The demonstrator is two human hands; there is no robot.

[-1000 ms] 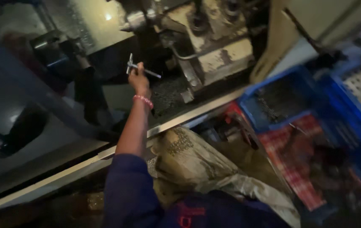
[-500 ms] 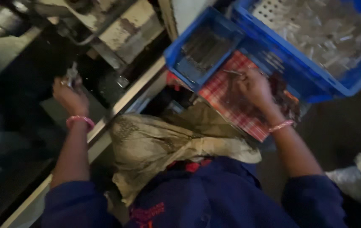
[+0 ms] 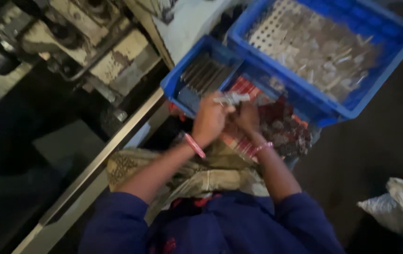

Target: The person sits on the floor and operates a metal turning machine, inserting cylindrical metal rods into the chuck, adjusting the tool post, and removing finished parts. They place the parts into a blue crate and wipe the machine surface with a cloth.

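Grip: both hands are being closed together on a small pale metal piece (image 3: 232, 98); the left hand (image 3: 209, 120) is being wrapped around its near end, while the right hand (image 3: 247, 116) is being pressed against it from the side, apparently to steady it.
Large crate (image 3: 401, 47): a blue plastic crate of loose pale metal parts is being kept at the far right, within reach of the right hand.
Machine (image 3: 93, 42): a worn, cream-painted machine body is being left untouched at the upper left, well apart from both hands.
Small crate (image 3: 173, 84): a smaller blue crate is being used for dark rods laid side by side; it is being kept just beyond the hands, presumably for easy picking.
Checked cloth (image 3: 246, 87): a red checked cloth is being spread under the hands, seemingly as a working surface.
Sack (image 3: 401, 204): a pale sack is being left on the floor at the lower right.
Bangles: one is being worn on each wrist.
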